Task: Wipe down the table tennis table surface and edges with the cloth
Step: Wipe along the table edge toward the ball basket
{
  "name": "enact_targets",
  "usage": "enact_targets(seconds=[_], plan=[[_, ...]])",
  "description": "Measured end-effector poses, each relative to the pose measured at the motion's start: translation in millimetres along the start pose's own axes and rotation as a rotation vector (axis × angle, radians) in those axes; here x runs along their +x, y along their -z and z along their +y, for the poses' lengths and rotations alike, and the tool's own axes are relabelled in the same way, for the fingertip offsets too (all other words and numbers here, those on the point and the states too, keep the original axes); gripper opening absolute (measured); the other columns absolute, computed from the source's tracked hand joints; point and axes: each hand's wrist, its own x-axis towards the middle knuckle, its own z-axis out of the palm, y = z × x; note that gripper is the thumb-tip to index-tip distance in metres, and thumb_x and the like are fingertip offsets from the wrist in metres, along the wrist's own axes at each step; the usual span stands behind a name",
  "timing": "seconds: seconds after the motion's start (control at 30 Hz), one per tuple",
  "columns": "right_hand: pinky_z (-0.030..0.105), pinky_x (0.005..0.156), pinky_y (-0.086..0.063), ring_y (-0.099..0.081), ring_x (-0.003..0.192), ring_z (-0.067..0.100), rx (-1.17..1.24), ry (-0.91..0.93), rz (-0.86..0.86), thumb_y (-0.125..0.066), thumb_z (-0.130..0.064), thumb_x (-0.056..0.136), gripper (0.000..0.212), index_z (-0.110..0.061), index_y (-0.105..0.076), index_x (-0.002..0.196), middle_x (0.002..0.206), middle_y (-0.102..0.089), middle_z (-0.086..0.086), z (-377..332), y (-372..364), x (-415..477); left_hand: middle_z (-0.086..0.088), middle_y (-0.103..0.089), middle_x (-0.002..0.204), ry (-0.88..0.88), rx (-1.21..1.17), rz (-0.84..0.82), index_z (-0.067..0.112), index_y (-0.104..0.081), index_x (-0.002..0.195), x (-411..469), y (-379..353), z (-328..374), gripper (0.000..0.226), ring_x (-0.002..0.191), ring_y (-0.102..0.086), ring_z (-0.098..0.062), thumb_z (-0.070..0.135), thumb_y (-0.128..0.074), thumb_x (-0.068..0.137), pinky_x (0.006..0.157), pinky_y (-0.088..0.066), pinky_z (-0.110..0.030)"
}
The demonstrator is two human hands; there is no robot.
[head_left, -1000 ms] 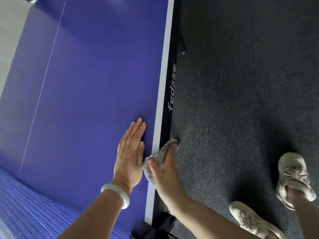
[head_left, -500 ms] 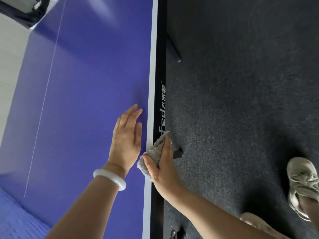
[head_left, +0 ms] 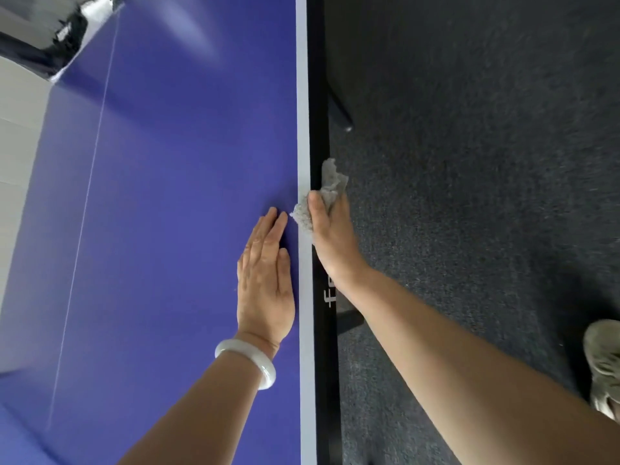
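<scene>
The blue table tennis table fills the left half of the head view, with a white border line and a black side edge running top to bottom. My right hand grips a crumpled grey cloth pressed against that black edge and the white line. Flat on the blue surface beside the white line lies my left hand, fingers together, holding nothing. A white bangle sits on that wrist.
Dark grey carpet covers the floor to the right of the table. A black table leg angles down under the edge. My beige shoe stands at the right border. The table's far corner meets a pale floor at top left.
My right hand has slid the cloth farther along the black side edge, past the printed logo. My left hand has moved forward along the surface with it.
</scene>
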Motion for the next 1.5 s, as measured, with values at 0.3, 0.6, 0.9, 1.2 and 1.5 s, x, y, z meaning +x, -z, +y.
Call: enact_targets(seconds=[0.3, 0.6, 0.9, 1.2, 1.5], plan=[[0.012, 0.113, -0.027, -0.029, 0.144, 0.004, 0.148, 0.006, -0.066, -0.049, -0.064, 0.092, 0.083, -0.026, -0.005, 0.151, 0.155, -0.021, -0.033, 61.2, -3.7, -205.0, 0.022, -0.025, 0.157, 0.001, 0.002, 0.007, 0.031, -0.034, 0.150, 1.3, -0.6, -2.2, 0.050, 0.147, -0.018, -0.001, 0.019, -0.027, 0.102, 0.113, -0.003, -0.010], [0.042, 0.119, -0.027, -0.038, 0.132, 0.011, 0.108, 0.014, 0.024, -0.041, -0.039, 0.103, 0.041, -0.015, -0.035, 0.136, 0.141, -0.040, -0.001, 14.8, -2.3, -31.1, 0.018, -0.024, 0.159, 0.009, 0.017, -0.014, 0.026, -0.035, 0.151, 1.0, 0.4, -2.6, 0.049, 0.148, -0.018, -0.003, 0.021, -0.027, 0.103, 0.116, -0.006, -0.014], [0.027, 0.122, -0.010, 0.000, 0.149, -0.003, -0.130, 0.144, -0.030, -0.037, -0.055, 0.099, 0.062, -0.065, 0.003, 0.145, 0.160, 0.004, -0.033, 56.3, -9.9, -152.2, 0.012, -0.026, 0.160, -0.001, 0.026, -0.023, 0.023, -0.035, 0.151, 3.1, 1.8, 0.6, 0.052, 0.148, -0.019, -0.007, 0.016, -0.029, 0.100, 0.116, -0.006, -0.016], [0.006, 0.094, -0.040, -0.050, 0.123, 0.005, 0.045, -0.065, -0.058, -0.051, -0.047, 0.097, 0.064, -0.025, -0.027, 0.152, 0.141, -0.047, 0.000, -8.6, 11.9, 55.9, 0.008, -0.029, 0.159, 0.008, 0.030, -0.038, 0.019, -0.038, 0.150, 4.0, 3.6, -1.0, 0.050, 0.148, -0.021, -0.010, 0.013, -0.034, 0.101, 0.119, -0.015, -0.025], [0.013, 0.114, -0.021, -0.020, 0.136, -0.017, -0.169, -0.123, -0.083, -0.043, -0.059, 0.089, 0.090, -0.016, -0.005, 0.158, 0.152, -0.021, -0.008, 19.1, -3.2, -91.6, 0.007, -0.029, 0.159, 0.051, 0.034, -0.054, 0.019, -0.040, 0.149, 3.0, 3.5, 3.0, 0.051, 0.149, -0.021, -0.012, 0.018, -0.031, 0.099, 0.118, -0.020, -0.032]])
